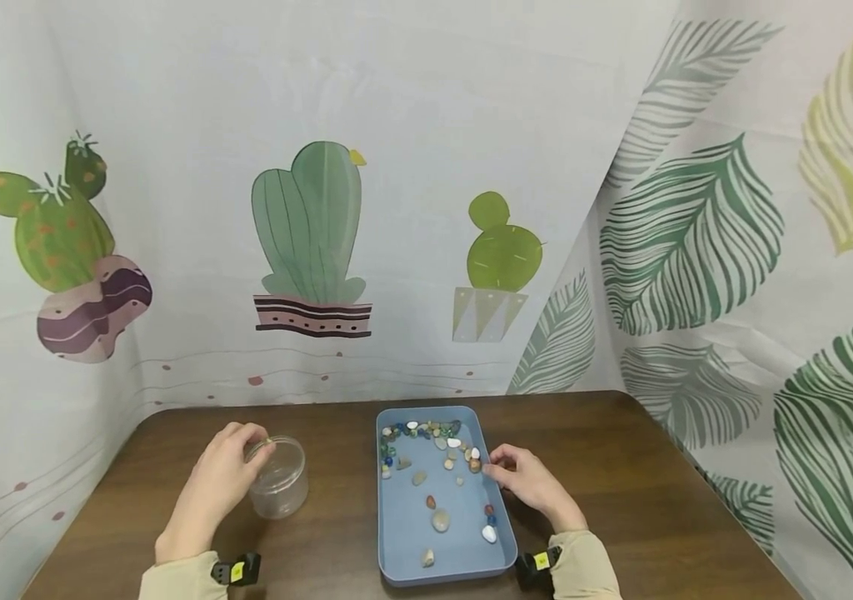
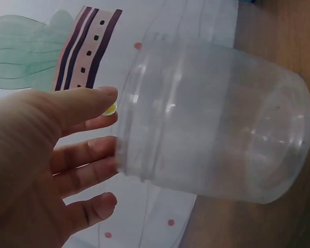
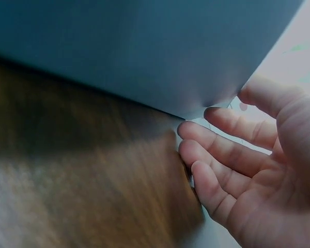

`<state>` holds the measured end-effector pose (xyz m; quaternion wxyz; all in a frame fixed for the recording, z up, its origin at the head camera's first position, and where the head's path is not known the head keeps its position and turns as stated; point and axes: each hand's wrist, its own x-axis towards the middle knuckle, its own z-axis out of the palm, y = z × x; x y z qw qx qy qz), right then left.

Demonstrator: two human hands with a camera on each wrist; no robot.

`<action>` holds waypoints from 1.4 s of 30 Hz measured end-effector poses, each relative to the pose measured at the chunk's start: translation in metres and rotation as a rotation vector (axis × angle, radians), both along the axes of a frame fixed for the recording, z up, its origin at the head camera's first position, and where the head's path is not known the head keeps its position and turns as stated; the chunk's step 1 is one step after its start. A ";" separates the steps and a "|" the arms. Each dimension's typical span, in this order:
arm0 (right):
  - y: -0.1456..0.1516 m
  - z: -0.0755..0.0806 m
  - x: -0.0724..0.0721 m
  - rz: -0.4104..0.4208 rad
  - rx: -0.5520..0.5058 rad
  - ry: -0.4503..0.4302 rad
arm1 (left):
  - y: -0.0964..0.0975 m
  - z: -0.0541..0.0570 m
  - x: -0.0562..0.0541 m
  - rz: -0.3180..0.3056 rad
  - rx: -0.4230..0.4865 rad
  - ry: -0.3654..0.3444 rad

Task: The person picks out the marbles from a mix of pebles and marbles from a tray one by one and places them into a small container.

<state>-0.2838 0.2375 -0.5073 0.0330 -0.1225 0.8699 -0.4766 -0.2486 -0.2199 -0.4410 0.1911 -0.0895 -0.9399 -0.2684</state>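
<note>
Pinching round, glassy, clear-and-yellow marble (image 2: 110, 109) in left hand's (image 1: 230, 461) fingers; likely light, hard, slippery: grip midway. Touching blue, rectangular plastic tray (image 1: 400, 533) with right hand's (image 1: 530, 482) parted fingers.

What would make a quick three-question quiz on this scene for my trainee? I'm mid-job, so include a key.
1. What does the left hand pinch between its fingers?
2. True or false: the clear jar stands to the left of the blue tray.
3. Where do the small stones crowd most thickly in the tray? A: the end far from the person. B: the end near the person. C: the middle.

Key: 1. A small clear piece with yellow in it. 2. True. 3. A.
</note>
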 end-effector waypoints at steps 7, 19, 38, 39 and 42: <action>-0.001 0.001 0.002 -0.002 0.003 -0.006 | 0.000 -0.010 -0.003 0.005 -0.020 -0.035; 0.000 -0.002 0.001 -0.006 0.017 0.001 | 0.004 -0.014 -0.006 0.003 -0.030 -0.065; -0.001 0.000 0.001 -0.007 0.026 0.007 | 0.004 -0.017 -0.007 -0.013 -0.030 -0.122; -0.001 0.000 0.001 -0.007 0.027 0.006 | 0.004 -0.017 -0.007 -0.014 -0.031 -0.131; -0.001 0.000 0.001 -0.009 0.031 0.006 | 0.003 -0.018 -0.006 -0.019 -0.033 -0.148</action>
